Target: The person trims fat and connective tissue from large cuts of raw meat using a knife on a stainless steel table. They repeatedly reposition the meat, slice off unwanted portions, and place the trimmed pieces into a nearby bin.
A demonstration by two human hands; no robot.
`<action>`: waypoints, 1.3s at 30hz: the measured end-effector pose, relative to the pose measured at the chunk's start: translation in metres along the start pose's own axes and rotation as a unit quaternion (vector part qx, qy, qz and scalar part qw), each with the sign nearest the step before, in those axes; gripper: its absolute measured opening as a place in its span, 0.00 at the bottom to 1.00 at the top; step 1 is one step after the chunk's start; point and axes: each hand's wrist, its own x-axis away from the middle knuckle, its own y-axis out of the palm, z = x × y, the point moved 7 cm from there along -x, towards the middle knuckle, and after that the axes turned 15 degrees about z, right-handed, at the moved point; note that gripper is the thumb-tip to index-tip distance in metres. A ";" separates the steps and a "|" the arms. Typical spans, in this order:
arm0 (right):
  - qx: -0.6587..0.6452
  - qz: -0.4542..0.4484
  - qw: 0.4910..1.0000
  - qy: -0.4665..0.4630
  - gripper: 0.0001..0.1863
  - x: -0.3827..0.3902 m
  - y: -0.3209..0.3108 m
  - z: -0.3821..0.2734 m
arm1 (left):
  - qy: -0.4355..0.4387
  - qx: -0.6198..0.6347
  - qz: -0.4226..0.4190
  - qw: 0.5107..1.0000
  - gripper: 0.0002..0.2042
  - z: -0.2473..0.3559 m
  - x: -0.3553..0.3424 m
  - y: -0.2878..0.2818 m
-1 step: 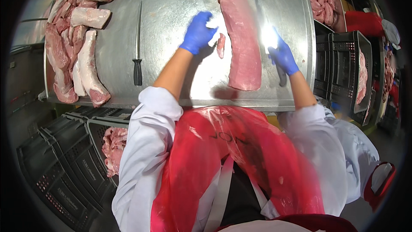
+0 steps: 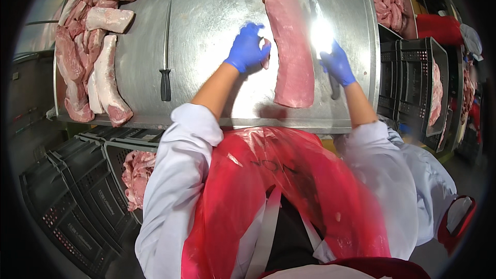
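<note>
Meat (image 2: 293, 54), one long pink piece, lies on the shiny metal table (image 2: 206, 15), just right of the left hand (image 2: 245, 49) and just left of the right hand (image 2: 338, 64). Both hands wear blue gloves. The left hand is bent over a small strip of meat (image 2: 266, 56), which peeks out at its right edge; I cannot tell if the fingers pinch it. The right hand is wrapped around a knife (image 2: 335, 91). Its dark handle sticks out below that hand, and its blade points up past it, partly lost in bright shine. Left of the left hand lies a sharpening rod (image 2: 165, 57), and farther left is a meat pile (image 2: 82, 64).
</note>
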 end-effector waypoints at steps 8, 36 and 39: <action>-0.137 0.035 0.990 0.005 0.45 0.023 0.071 0.058 | -0.103 0.049 0.019 0.993 0.16 -0.087 0.071 -0.028; 0.368 -0.300 0.858 -0.195 0.47 0.113 0.104 0.013 | -0.291 -0.221 -0.145 0.920 0.41 -0.038 0.089 -0.028; 0.344 -0.290 0.865 -0.222 0.46 0.118 0.104 0.013 | -0.269 -0.147 -0.143 0.941 0.37 -0.046 0.086 -0.035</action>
